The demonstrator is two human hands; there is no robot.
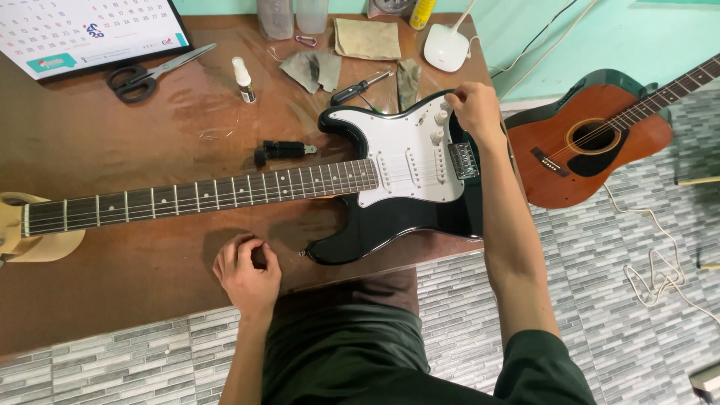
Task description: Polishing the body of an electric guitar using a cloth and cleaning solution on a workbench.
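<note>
Worn brown wood makes up the table [112, 150], its top scuffed and patchy, standing on a floor of narrow grey stone-look tiles [585, 247] beside a pale green wall. Across it lies an electric guitar [397, 217], glossy black body with a smooth white pickguard, chrome bridge and white knobs; its dark fretboard with pale dot inlays runs left to a light wooden headstock at the left edge. At the far side sit black-handled scissors [146, 73], a small white spray bottle [242, 81], a black screwdriver [358, 88], crumpled grey-green cloths [313, 69], a tan folded cloth [367, 37] and a rounded white device [445, 46]; a desk calendar [75, 30] fills the far-left corner. A small black tool [283, 150] lies just beyond the neck. To the right, off the table, an acoustic guitar [592, 142] of reddish-brown wood with a dark edge rests over the tiles, and a pale cord [660, 270] loops on the floor. The right hand [474, 109] reaches over the far right edge of the black body, fingers pinched narrowly at the white knobs. The left hand [246, 271] rests on the table's near side, below the neck and just left of the body's lower horn, loosely curled; whether it holds anything cannot be told.
</note>
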